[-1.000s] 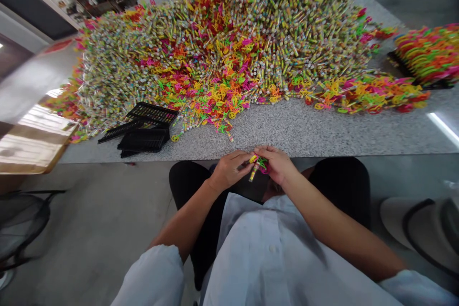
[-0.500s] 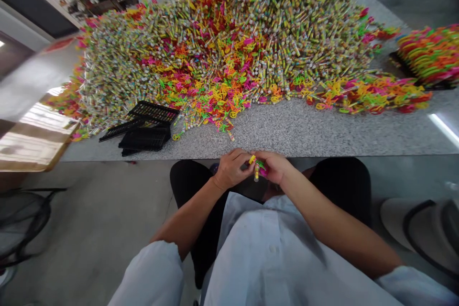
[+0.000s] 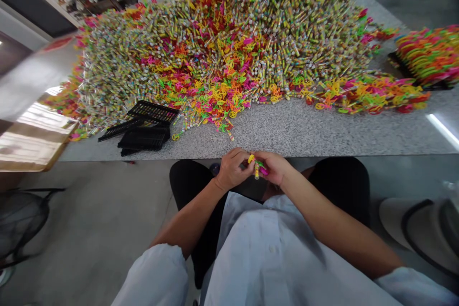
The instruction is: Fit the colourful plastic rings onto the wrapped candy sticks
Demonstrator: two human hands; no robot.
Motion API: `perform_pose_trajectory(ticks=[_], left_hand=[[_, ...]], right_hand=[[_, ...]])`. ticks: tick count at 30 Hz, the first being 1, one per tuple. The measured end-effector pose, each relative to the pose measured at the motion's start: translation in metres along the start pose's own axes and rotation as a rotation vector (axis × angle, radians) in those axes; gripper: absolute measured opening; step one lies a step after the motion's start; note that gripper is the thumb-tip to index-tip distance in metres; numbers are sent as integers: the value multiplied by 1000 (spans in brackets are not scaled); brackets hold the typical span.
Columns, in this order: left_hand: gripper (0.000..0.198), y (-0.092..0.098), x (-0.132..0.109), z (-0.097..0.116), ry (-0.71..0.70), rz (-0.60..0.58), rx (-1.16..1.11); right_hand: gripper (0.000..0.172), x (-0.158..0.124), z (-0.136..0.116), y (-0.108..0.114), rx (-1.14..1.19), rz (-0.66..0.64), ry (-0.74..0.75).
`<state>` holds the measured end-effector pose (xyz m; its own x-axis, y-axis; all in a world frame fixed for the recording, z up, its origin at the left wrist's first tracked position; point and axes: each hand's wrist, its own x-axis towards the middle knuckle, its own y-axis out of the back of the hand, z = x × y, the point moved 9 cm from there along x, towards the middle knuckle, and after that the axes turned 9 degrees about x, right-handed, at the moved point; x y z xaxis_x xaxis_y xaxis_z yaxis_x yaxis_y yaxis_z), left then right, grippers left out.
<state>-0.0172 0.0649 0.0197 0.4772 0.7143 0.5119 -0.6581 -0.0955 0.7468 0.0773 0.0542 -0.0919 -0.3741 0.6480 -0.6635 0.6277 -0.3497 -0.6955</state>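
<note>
Both my hands meet just below the near edge of the granite table (image 3: 322, 134), above my lap. My left hand (image 3: 233, 169) pinches a small yellow tube (image 3: 256, 170) that points downward. My right hand (image 3: 274, 167) is closed on the same tube together with a few coloured plastic loops, green and pink. A yellow loop (image 3: 251, 158) sits at the tube's top between my fingertips. Beyond them rises a huge heap of tubes and loops (image 3: 222, 43).
Black plastic trays (image 3: 145, 126) lie at the table's left front. A stack of filled trays with coloured loops (image 3: 428, 55) stands at the far right. A fan (image 3: 21, 220) is on the floor at left; a grey seat (image 3: 423, 234) at right.
The tube has swung from slanted to upright between my fingers. Both hands have drawn slightly closer together; their place at the table edge is the same.
</note>
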Motion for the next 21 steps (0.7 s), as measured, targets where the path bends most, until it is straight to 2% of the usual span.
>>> perform_pose_trajectory(ticks=[1,3,6,8,10,12,16,21], left_hand=[[5,0,0,-2,23,7,-22],[6,1,1,-8,71,29,-40],[11,5,4,-17,154,55,13],[13,5,6,-21,193,43,60],[12,4,8,-22,192,6,94],[11,0,11,-20,160,-50,130],[11,-6,15,-20,145,-127,228],[9,-12,20,-20,147,-188,226]], right_hand=[[2,-2,-3,-1,-31,0,44],[7,-8,-15,-1,-142,11,189],[18,-32,-44,-5,-489,84,579],[20,-56,-59,-19,-780,113,854],[17,-71,-63,-33,-1012,98,996],[14,-75,-65,-41,-1151,83,1008],[10,-69,-73,-48,-1286,36,935],[19,-67,-79,-54,-1349,-91,954]])
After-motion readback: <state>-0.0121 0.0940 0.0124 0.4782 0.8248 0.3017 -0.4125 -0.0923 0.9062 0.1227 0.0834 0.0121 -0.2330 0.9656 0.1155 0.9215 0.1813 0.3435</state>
